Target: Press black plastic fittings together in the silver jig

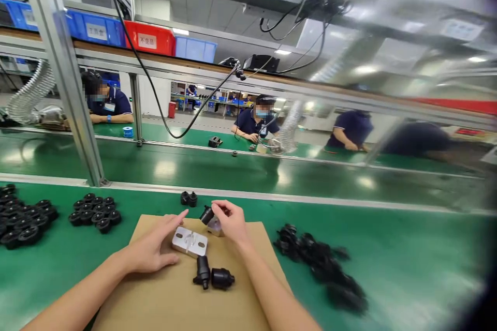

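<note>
My left hand (pixel 155 245) rests on the cardboard sheet (pixel 155 295), thumb and fingers touching the left end of a small silver metal block (pixel 190 242). My right hand (pixel 231 220) pinches a small black plastic part (pixel 207 214) above a second metal piece (pixel 214 226). Two black plastic parts (pixel 213 275) lie on the cardboard just in front of the block. Another black part (pixel 188 198) sits on the green mat beyond the cardboard.
Piles of black round parts lie at left (pixel 95 212) and far left (pixel 21 220); a blurred heap of black parts (pixel 318 264) lies at right. A metal post (pixel 68 77) stands at back left. Other people work across the green conveyor (pixel 233 170).
</note>
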Demonstrator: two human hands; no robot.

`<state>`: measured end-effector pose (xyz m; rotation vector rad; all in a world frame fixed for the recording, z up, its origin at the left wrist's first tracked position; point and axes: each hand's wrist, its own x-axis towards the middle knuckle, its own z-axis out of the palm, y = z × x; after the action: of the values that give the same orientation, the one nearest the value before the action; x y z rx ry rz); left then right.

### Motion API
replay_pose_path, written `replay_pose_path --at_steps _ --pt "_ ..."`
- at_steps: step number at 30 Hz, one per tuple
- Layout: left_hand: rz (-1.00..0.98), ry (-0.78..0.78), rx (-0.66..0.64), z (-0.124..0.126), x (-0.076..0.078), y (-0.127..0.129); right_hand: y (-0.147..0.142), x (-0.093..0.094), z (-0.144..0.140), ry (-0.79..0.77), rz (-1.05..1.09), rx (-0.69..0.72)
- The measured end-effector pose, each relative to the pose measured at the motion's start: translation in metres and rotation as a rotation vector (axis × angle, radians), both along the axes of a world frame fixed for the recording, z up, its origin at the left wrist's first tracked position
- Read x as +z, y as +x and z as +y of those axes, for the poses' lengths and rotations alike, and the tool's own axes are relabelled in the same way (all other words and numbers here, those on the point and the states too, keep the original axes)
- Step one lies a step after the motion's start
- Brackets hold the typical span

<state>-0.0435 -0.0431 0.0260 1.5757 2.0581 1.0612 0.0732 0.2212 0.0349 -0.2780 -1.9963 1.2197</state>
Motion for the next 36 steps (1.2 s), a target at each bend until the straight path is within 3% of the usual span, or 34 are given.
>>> replay_pose_path --at_steps 3,8,21,28,36 --pt "-0.003 0.022 -0.004 0.003 0.002 0.003 0.001 0.002 -0.002 -0.041 -0.013 0.039" --pt "-0.038 0.040 0.028 0.005 -0.006 0.003 0.004 0.007 -0.010 -0.067 -0.024 0.145" --pt "-0.139 0.110 0.014 0.012 -0.026 -0.002 0.014 0.014 -0.023 0.022 -0.090 0.410" --pt "-0.025 0.131 0.015 0.013 -0.016 0.005 0.017 0.015 -0.032 0.072 -0.099 0.396" --pt "-0.035 0.157 0.032 0.015 -0.017 0.006 0.018 0.012 -0.040 0.114 -0.103 0.420"
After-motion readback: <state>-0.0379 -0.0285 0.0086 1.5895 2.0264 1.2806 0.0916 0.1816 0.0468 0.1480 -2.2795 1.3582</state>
